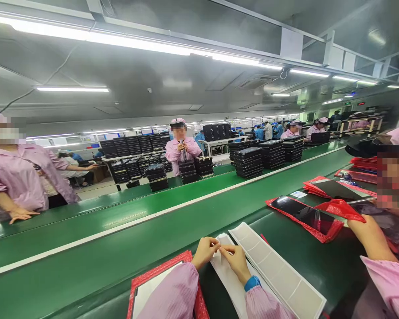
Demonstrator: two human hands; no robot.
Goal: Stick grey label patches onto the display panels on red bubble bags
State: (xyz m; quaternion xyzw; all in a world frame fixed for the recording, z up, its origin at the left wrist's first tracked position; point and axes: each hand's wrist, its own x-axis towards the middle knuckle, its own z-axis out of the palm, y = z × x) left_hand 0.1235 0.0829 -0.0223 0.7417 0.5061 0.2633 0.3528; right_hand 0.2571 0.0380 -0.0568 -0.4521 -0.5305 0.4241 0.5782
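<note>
My left hand and my right hand meet over a white backing sheet on the dark bench, fingertips pinched together at its top edge on something too small to make out. Just to the right lies a long white strip of square labels. Under my left sleeve sits a red bag with a white panel.
A green conveyor belt runs across in front of me. A co-worker's hand at the right holds a red bag over a dark screen. Stacks of black trays stand beyond the belt, with people in pink coats behind them.
</note>
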